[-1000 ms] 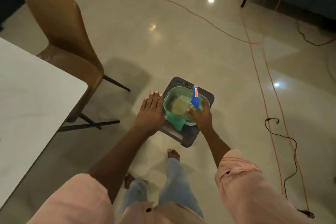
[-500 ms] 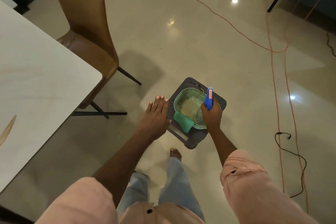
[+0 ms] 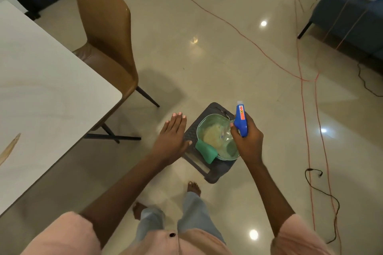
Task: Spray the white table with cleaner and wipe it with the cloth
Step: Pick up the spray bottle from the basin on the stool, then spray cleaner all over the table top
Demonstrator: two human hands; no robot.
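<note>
My right hand (image 3: 247,143) grips a blue spray bottle (image 3: 241,119) with an orange label, lifted above a clear green bowl (image 3: 227,147). The bowl sits on a dark low stool (image 3: 215,172) on the floor and holds a yellowish cloth (image 3: 213,136); a green cloth (image 3: 206,151) hangs over its near-left rim. My left hand (image 3: 173,137) hovers flat with straight fingers just left of the stool, holding nothing. The white table (image 3: 41,93) fills the left side of the view.
A brown chair (image 3: 107,33) stands at the table's far corner, its dark legs reaching toward the stool. Orange cords (image 3: 301,76) and a black cable (image 3: 319,188) trail across the glossy floor on the right. A blue sofa (image 3: 352,12) is at far right. My bare feet are below the stool.
My right hand has lifted the spray bottle up and out of the bowl. The view has shifted so more of the table and chair shows. My left hand stays flat beside the stool.
</note>
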